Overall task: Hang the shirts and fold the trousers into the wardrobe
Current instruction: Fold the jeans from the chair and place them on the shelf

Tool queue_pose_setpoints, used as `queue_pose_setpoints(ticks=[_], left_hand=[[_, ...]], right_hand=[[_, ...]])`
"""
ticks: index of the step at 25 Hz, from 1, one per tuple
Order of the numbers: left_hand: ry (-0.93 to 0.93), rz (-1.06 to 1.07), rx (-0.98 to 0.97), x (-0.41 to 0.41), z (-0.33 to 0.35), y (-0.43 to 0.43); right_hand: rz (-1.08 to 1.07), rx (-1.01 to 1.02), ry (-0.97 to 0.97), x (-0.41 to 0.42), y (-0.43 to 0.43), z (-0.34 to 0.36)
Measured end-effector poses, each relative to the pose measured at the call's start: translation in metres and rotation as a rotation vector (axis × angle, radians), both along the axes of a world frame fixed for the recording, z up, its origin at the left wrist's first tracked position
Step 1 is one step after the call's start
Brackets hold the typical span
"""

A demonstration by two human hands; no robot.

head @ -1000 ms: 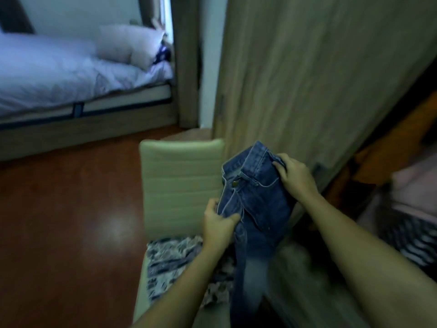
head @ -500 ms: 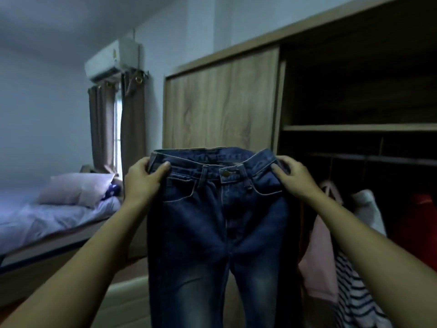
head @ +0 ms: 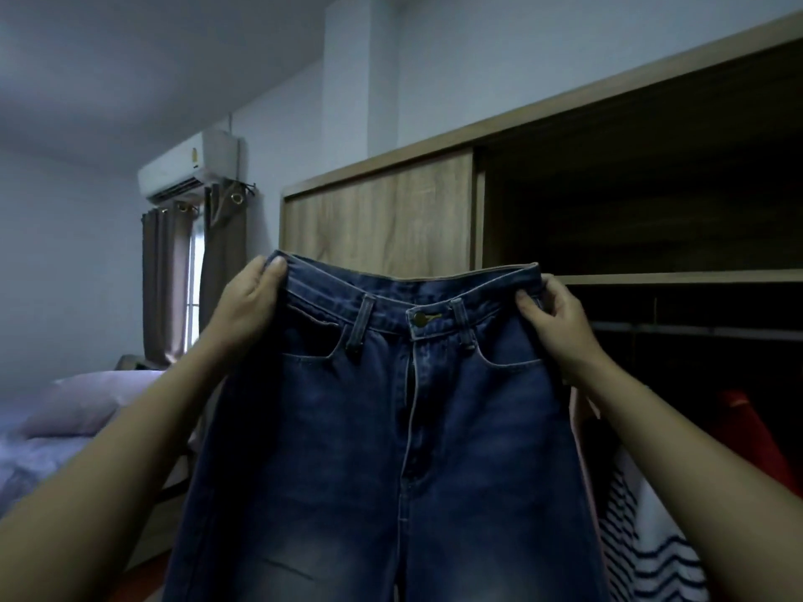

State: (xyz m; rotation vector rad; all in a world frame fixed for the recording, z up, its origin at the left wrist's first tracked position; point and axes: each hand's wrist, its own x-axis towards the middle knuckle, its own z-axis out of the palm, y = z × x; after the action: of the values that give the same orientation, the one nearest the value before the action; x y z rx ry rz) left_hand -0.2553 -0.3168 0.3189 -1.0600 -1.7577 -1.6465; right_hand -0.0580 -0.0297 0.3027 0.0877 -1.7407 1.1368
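A pair of dark blue jeans (head: 391, 427) hangs spread out in front of me, front side facing me, button fastened. My left hand (head: 250, 302) grips the left end of the waistband. My right hand (head: 554, 317) grips the right end. The legs drop out of view below. Behind the jeans stands the wooden wardrobe (head: 378, 223), its sliding door pushed left and the right side open and dark. A hanging rail (head: 695, 330) crosses the opening under a shelf (head: 678, 276). A striped shirt (head: 647, 540) and a red garment (head: 747, 432) hang there, partly hidden by my right arm.
A bed with a pale pillow (head: 74, 406) lies at the lower left. Brown curtains (head: 169, 280) frame a window below a wall air conditioner (head: 191, 165).
I lifted the jeans off the chair and spread them by the waistband; my view rose from the floor to the wardrobe. The jeans now sit closer and wider between my hands.
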Motion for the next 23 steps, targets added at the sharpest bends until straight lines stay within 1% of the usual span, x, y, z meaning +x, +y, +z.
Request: queue_pose_setpoints(ticks=[1,2,3,4,5,6,7,8,10,12,13,14,16,18,19,21,23], left_hand=[[-0.081,-0.127,0.035,0.004,0.006,0.0],[-0.214,-0.184,0.069,0.004,0.01,0.002],[-0.395,-0.218,0.092,0.005,0.011,0.005],[-0.595,-0.29,0.096,0.006,0.011,0.011],[-0.756,-0.385,0.079,0.013,0.01,0.018],[-0.831,-0.467,0.077,0.02,0.012,0.027],[-0.822,-0.513,0.09,0.026,0.016,0.037],[-0.772,-0.538,0.122,0.032,0.022,0.047],[-0.619,-0.526,0.194,0.053,0.03,0.063],[-0.487,-0.538,0.176,0.077,0.034,0.072],[-0.442,-0.557,0.15,0.087,0.034,0.075],[-0.409,-0.569,0.131,0.092,0.034,0.078],[-0.372,-0.606,0.116,0.1,0.034,0.077],[-0.33,-0.666,0.123,0.101,0.032,0.07],[-0.309,-0.723,0.122,0.1,0.03,0.067],[-0.224,-0.8,0.06,0.094,0.028,0.063],[-0.167,-0.784,0.09,0.093,0.026,0.061]], right_hand=[[0.001,-0.031,-0.007,0.004,0.001,0.003],[-0.005,-0.07,-0.043,0.006,0.0,0.005],[-0.023,-0.134,-0.089,0.006,-0.004,0.005],[-0.043,-0.222,-0.12,0.002,-0.008,0.005],[-0.054,-0.331,-0.13,-0.003,-0.014,0.005],[-0.048,-0.436,-0.12,-0.01,-0.022,0.008],[-0.015,-0.505,-0.105,-0.015,-0.032,0.014],[0.038,-0.521,-0.105,-0.019,-0.041,0.021],[0.176,-0.484,-0.111,-0.023,-0.06,0.035],[0.269,-0.45,-0.104,-0.025,-0.076,0.042],[0.279,-0.41,-0.102,-0.026,-0.082,0.041],[0.282,-0.345,-0.102,-0.028,-0.088,0.04],[0.323,-0.154,-0.126,-0.03,-0.097,0.033],[0.368,0.028,-0.185,-0.027,-0.102,0.026],[0.35,0.094,-0.217,-0.026,-0.102,0.024],[0.274,0.214,-0.266,-0.024,-0.097,0.025],[0.139,0.414,-0.313,-0.023,-0.089,0.025]])
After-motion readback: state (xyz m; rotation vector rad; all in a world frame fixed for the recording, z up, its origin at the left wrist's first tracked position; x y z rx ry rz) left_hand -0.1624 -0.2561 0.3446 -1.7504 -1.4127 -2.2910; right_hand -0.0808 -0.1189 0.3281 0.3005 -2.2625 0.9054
